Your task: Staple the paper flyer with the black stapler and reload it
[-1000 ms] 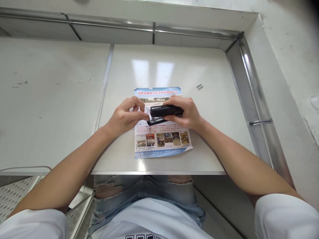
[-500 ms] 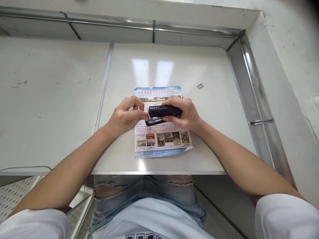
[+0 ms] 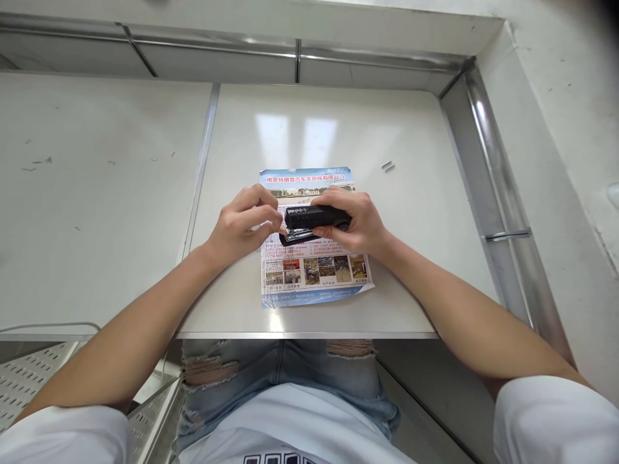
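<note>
A black stapler (image 3: 316, 218) lies sideways above a printed flyer (image 3: 316, 299), its front end pointing left. My right hand (image 3: 352, 219) is wrapped round the stapler's rear half, thumb on the near side. At the stapler's front end, my left hand (image 3: 251, 222) has its fingers bent and pinched together; whatever they hold, if anything, is too small to make out. A metal strip shows between the stapler's upper and lower arms. Rows of staples run down the flyer's left side, and its lower right corner curls up.
Two short staple strips (image 3: 388, 167) lie on the white table (image 3: 401, 129) to the right beyond the flyer. Loose bits of staples (image 3: 41, 161) are scattered on the left table section. Metal-railed low walls (image 3: 387, 61) border the back and right sides.
My left fingers have drawn slightly back to the left from the stapler's front and curled more. The stapler has shifted a little to the left in my right hand's hold.
</note>
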Available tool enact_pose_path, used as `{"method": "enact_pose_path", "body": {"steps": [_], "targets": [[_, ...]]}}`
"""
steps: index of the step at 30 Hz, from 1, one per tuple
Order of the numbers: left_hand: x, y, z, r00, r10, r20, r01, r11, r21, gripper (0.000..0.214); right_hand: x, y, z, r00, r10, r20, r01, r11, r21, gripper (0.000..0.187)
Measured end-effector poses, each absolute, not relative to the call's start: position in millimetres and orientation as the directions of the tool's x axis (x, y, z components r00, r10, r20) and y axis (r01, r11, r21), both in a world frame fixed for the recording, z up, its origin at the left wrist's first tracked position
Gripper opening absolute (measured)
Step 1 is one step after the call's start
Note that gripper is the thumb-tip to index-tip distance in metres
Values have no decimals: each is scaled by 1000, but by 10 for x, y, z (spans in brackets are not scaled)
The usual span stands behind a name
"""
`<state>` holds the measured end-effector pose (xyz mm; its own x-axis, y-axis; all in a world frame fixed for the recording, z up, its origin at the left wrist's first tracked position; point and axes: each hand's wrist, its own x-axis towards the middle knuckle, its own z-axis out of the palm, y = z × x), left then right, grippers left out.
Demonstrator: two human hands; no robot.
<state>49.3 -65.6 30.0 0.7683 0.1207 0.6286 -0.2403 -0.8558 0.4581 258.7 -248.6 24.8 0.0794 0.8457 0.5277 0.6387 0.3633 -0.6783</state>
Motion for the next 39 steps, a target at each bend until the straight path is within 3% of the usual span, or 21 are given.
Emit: {"method": "enact_pose_path", "body": {"steps": [12,16,20,23,27,32,39], "targets": [[515,-630,315,764,180,620,-199,-848,492,30,2494,-2488,301,70,830,553,646,384,-659,25],[523,-634,334,772,279,571,-70,-856,513,30,2548,-2509,372,204,840,504,696,238,-677,28],[545,-629,348,826,283,487,-4,-861,508,13,2758,-2551,432,398,781,482,746,31,-665,30],[551,-617,325,902,234,361,28,-869,495,31,3032,-2611,470,468,742,480,783,-97,-614,25],[537,-603,242,967,151,204,39,-883,467,45,3387,-2736,557,499,779,380,803,-251,-541,22],[509,-578,192,972,167,165,82,-899,429,50,3631,-2870,591,444,837,319,828,-247,-504,26],[497,-545,218,968,189,166,105,-903,417,50,3756,-2913,497,460,832,309,828,-276,-489,24]]}}
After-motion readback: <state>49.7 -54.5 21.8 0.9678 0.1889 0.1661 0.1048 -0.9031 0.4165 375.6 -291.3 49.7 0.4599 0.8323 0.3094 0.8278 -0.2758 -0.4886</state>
